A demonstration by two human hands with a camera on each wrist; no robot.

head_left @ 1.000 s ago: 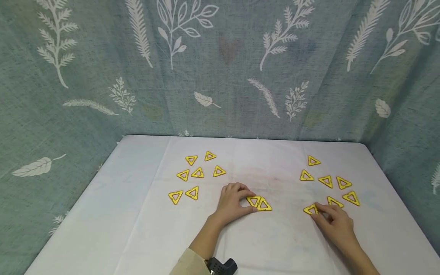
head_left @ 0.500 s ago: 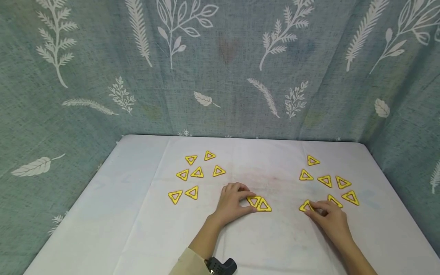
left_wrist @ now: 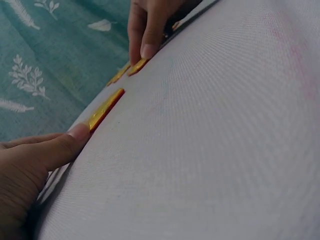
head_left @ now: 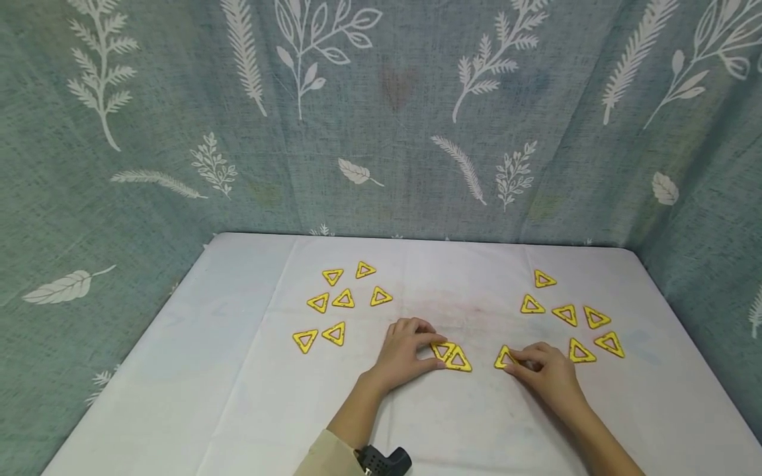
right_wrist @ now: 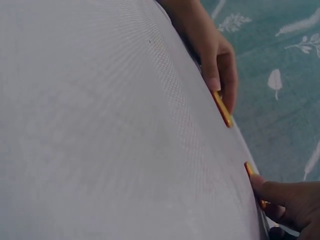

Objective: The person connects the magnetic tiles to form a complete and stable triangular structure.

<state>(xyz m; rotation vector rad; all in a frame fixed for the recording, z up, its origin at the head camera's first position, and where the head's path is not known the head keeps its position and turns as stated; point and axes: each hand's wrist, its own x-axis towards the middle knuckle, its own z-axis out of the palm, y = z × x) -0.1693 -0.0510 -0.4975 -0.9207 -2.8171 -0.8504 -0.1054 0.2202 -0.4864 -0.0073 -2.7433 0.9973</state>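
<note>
Two yellow triangle tiles with open centres lie edge to edge near the middle of the table, a left one (head_left: 441,349) and a right one (head_left: 458,361). My left hand (head_left: 405,354) pinches the left tile of this pair between thumb and fingers. To the right, my right hand (head_left: 550,377) pinches a single yellow triangle tile (head_left: 503,357) by its right side. A short gap separates that tile from the pair. In the left wrist view the pair (left_wrist: 106,110) appears edge-on beside the left thumb, and the right hand (left_wrist: 155,25) is further off.
Several loose yellow triangle tiles (head_left: 343,299) lie at the left of the white table (head_left: 250,410). Several more tiles (head_left: 564,315) are spread at the right, one (head_left: 581,352) close behind the right hand. A patterned green curtain (head_left: 381,132) stands around the back and sides.
My right hand has moved left with its triangle tile, closer to the pair. The left hand has stayed by the pair, whose right tile has shifted very slightly toward me.
</note>
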